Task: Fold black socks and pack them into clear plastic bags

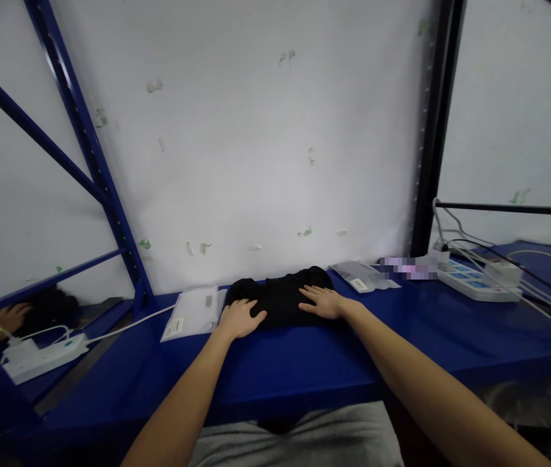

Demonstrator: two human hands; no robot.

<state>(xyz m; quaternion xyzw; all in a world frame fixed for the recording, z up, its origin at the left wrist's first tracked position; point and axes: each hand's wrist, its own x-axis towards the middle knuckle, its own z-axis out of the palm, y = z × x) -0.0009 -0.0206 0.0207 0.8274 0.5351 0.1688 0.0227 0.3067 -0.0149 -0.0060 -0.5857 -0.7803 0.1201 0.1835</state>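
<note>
A black cloth bundle, perhaps a folded garment, lies on the blue table near the wall. My left hand rests on its left end, fingers stretched out and the thumb apart. On its right end lies my right hand, palm down with the fingers spread. Neither hand grips the cloth. Close to my left hand is a clear plastic bag with a white label, partly beside the cloth. To the right of the bundle lies another plastic bag, also labelled.
A white power strip with cables stands at the right, beside a blurred purple packet. Another power strip is at the left, past the blue rack post. A co-worker's hand touches dark cloth there.
</note>
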